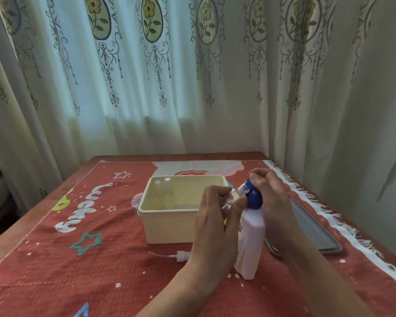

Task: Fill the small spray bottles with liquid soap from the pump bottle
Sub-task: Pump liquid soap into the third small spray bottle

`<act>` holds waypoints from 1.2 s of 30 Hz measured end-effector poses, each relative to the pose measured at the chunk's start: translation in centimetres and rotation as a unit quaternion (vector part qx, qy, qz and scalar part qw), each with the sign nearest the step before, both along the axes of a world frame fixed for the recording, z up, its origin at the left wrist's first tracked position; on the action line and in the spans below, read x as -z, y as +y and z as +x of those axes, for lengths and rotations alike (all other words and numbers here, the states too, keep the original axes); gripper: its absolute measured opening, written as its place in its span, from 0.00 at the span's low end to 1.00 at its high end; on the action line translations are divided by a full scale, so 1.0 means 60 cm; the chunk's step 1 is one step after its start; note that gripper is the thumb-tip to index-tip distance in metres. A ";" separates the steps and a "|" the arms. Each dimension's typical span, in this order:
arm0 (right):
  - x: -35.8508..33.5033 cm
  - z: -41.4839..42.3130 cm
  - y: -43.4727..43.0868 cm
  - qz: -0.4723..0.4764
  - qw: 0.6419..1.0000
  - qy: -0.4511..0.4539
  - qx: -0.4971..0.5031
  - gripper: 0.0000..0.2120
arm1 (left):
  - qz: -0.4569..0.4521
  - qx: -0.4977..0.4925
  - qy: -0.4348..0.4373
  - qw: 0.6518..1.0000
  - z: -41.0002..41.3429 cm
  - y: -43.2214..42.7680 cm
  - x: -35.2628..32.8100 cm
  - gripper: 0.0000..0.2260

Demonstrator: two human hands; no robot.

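Observation:
A white pump bottle (250, 239) with a blue pump head (253, 195) stands on the red cloth at centre right. My right hand (270, 195) rests on top of the pump head, fingers curled over it. My left hand (215, 216) holds a small clear spray bottle (236, 194) tilted, its open neck at the pump's nozzle. A white spray cap with its thin tube (177, 258) lies on the cloth to the left of my left wrist. Two more small bottles (162, 186) stand in the far left corner of the cream box (169, 227).
The cream box sits just left of the pump bottle. A grey lid or tray (311, 229) lies flat to the right, behind my right forearm. The fringed cloth (78, 259) covers the table; curtains hang close behind and to the right.

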State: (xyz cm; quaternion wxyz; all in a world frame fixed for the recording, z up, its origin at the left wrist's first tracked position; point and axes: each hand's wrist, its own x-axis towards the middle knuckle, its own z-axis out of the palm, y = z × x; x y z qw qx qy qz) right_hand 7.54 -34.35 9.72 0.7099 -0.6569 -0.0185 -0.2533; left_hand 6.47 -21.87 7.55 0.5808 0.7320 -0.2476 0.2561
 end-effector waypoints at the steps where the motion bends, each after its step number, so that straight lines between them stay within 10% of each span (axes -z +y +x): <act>1: 0.000 -0.001 0.001 0.005 1.000 0.001 -0.003 0.04 | -0.001 0.003 -0.002 1.000 0.000 0.000 -0.002 0.07; 36: -0.012 -0.004 0.005 0.027 0.999 0.026 0.002 0.08 | -0.013 0.000 0.010 1.000 -0.004 -0.006 0.008 0.07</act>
